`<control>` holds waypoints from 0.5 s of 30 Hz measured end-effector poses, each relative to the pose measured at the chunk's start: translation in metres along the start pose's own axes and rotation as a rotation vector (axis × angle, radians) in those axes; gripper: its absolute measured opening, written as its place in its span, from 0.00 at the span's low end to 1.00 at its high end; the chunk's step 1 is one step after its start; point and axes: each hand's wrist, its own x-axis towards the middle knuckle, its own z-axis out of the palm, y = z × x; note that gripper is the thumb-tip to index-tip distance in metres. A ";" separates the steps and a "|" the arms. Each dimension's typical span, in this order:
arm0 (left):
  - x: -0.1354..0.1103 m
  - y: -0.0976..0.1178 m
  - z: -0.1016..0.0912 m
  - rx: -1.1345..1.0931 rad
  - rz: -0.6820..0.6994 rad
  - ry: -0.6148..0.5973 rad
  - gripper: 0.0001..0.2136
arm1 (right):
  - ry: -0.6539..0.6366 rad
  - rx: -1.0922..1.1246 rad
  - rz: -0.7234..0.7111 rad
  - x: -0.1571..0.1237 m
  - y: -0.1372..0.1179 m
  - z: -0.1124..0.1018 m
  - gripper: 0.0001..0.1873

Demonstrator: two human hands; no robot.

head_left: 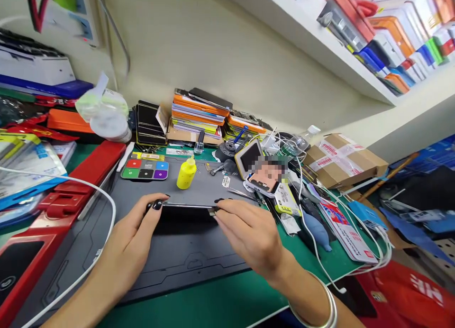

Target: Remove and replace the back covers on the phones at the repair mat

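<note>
Person at a cluttered bench; both hands at centre of frame, grasping one thin, flat, dark rectangular device with a shiny edge [188, 206], seen nearly edge-on above a dark grey printed work mat [192, 257]. Left hand [137, 228], dark-nailed, pinches the device's left end between thumb and fingers; right hand [250, 228] grips the right end, fingertips at its corner. Whether the lower edge touches the mat: cannot tell. Just beyond the device, a small yellow plastic squeeze bottle [186, 174] stands upright; left of it, a flat tray of coloured squares [145, 170]. Right of centre, a phone with a lit screen [265, 180] leans at a tilt among tools. Long red metal apparatus [67, 205] runs along the left of the frame; brown taped cardboard box [343, 162] at right, blue rubber air blower [315, 228] nearer, on the green bench top [199, 299]
</note>
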 end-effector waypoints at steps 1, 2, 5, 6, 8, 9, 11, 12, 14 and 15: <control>-0.002 0.001 0.000 0.012 -0.006 0.001 0.27 | -0.005 0.008 0.000 -0.001 0.000 0.002 0.04; -0.004 0.002 0.000 0.022 -0.002 0.009 0.26 | -0.003 0.011 0.001 -0.002 0.001 0.004 0.04; -0.006 0.002 0.001 0.032 0.051 0.057 0.23 | 0.003 0.013 0.004 -0.003 0.002 0.006 0.05; -0.006 0.002 0.002 0.027 0.069 0.073 0.23 | -0.001 0.014 0.005 -0.003 0.002 0.005 0.05; -0.005 0.001 0.002 0.017 0.082 0.090 0.23 | -0.010 0.019 0.007 -0.003 0.001 0.004 0.05; -0.005 0.001 0.002 0.017 0.076 0.081 0.23 | -0.013 0.022 0.007 -0.002 0.000 0.003 0.05; -0.006 0.000 0.002 0.026 0.046 0.035 0.23 | -0.017 0.022 0.005 -0.001 -0.001 0.003 0.04; -0.006 0.001 0.001 0.032 0.026 0.009 0.23 | -0.019 0.019 0.004 -0.001 -0.001 0.003 0.04; -0.008 0.002 0.001 0.042 -0.026 -0.014 0.24 | -0.021 0.009 0.001 -0.001 -0.002 0.003 0.05; -0.010 0.003 0.001 0.054 -0.051 -0.007 0.24 | -0.017 0.006 -0.002 -0.001 -0.002 0.004 0.05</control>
